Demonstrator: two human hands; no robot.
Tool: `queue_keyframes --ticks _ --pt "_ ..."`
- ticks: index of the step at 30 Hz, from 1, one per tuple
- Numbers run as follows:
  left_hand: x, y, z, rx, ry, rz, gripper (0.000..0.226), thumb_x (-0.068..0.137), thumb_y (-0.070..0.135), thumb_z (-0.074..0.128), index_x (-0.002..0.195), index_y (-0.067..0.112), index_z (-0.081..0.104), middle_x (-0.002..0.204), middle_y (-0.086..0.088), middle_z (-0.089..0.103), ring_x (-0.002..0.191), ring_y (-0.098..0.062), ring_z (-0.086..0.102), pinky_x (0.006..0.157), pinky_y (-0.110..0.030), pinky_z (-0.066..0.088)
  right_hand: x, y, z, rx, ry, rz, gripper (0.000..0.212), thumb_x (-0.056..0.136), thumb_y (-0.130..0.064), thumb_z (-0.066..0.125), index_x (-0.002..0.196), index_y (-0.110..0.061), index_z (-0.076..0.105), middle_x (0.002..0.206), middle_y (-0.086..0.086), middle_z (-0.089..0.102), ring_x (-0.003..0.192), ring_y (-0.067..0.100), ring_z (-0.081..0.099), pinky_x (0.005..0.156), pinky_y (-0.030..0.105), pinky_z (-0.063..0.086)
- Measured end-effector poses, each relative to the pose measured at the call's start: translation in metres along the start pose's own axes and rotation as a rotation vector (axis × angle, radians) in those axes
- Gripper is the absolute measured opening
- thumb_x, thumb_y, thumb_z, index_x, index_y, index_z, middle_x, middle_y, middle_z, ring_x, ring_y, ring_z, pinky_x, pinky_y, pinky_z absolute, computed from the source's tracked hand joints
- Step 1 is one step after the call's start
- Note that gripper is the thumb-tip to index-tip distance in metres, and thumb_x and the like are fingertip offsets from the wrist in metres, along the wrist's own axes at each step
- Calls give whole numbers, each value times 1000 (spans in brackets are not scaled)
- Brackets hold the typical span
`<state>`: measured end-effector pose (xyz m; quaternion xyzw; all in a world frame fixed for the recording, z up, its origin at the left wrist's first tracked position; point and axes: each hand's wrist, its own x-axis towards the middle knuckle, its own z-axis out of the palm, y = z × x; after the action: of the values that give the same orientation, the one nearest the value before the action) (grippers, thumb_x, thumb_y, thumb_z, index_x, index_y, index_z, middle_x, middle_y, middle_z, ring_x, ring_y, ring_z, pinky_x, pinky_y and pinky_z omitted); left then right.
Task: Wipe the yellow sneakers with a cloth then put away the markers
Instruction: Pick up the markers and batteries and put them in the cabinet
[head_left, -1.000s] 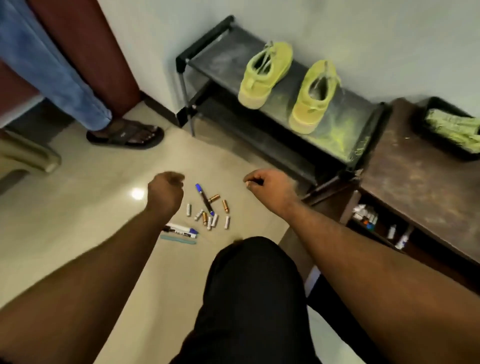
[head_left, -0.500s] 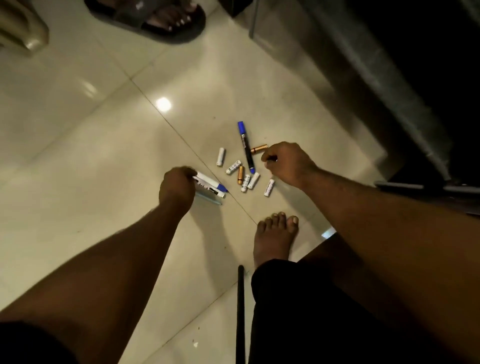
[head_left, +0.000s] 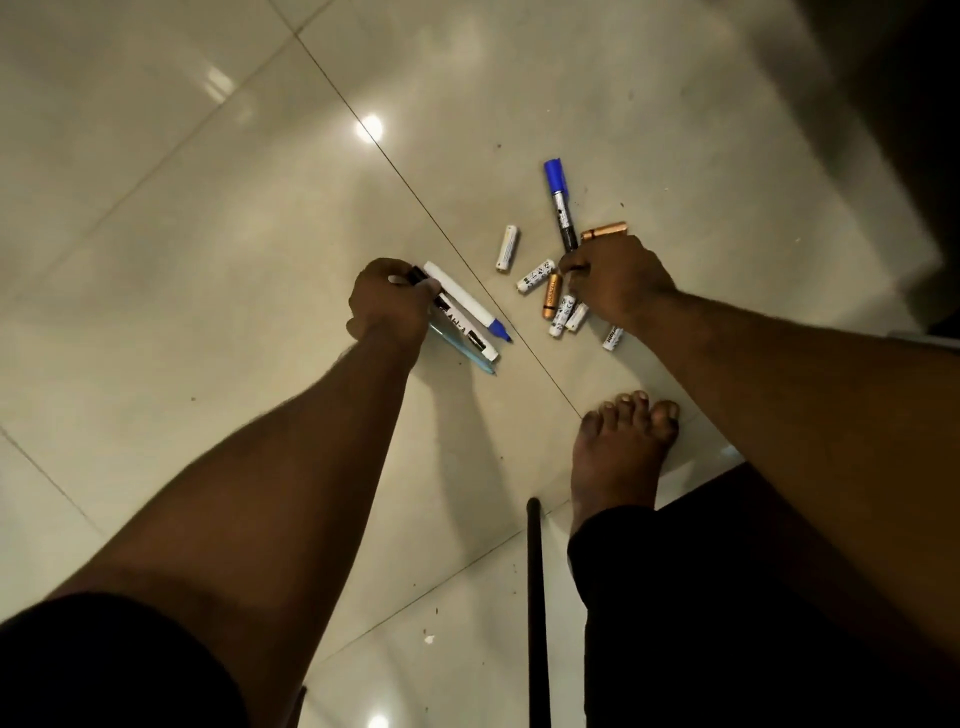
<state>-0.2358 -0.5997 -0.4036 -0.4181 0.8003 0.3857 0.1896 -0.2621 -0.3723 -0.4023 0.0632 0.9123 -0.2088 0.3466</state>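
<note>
floor (head_left: 208, 260), tiled, glossy. left hand (head_left: 387, 304): fingers curled round a black-capped marker (head_left: 457, 317) at 9 o'clock of the pile; white marker (head_left: 465, 302) and pale blue pen (head_left: 462, 349) just beside it. right hand (head_left: 615, 283): pinching the blue-capped marker (head_left: 561, 205) by its lower end, among batteries (head_left: 506, 248). bare foot (head_left: 621, 452) at 6 o'clock.

Your head camera looked steeply down at the tiled floor (head_left: 208, 312) from close above. It faced forward past your bare foot (head_left: 618, 457).
</note>
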Motion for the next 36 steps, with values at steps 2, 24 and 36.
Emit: queue_keyframes --ticks 2,24,36 --pt "3 -1 -3 -52 5 -45 24 57 34 75 76 30 61 79 14 64 82 -17 65 91 -46 48 4 -5 5 4 40 52 24 91 -25 58 113 -27 67 120 6 64 108 30 59 91 36 50" --pt "-310 207 -131 -534 -849 223 16 80 13 73 87 13 59 88 -9 72 58 -8 59 51 -20 42 -381 4 -231 1229 585 -10 23 79 14 64 88 -6 68 72 14 61 55 14 63 54 23 55" --pt "-540 166 -126 -449 -1190 308 21 87 7 62 108 9 58 70 -4 68 52 -8 64 51 -19 53 -616 50 -198 1580 1307 96 24 81 1 70 94 -16 61 78 3 65 71 15 62 62 29 51"
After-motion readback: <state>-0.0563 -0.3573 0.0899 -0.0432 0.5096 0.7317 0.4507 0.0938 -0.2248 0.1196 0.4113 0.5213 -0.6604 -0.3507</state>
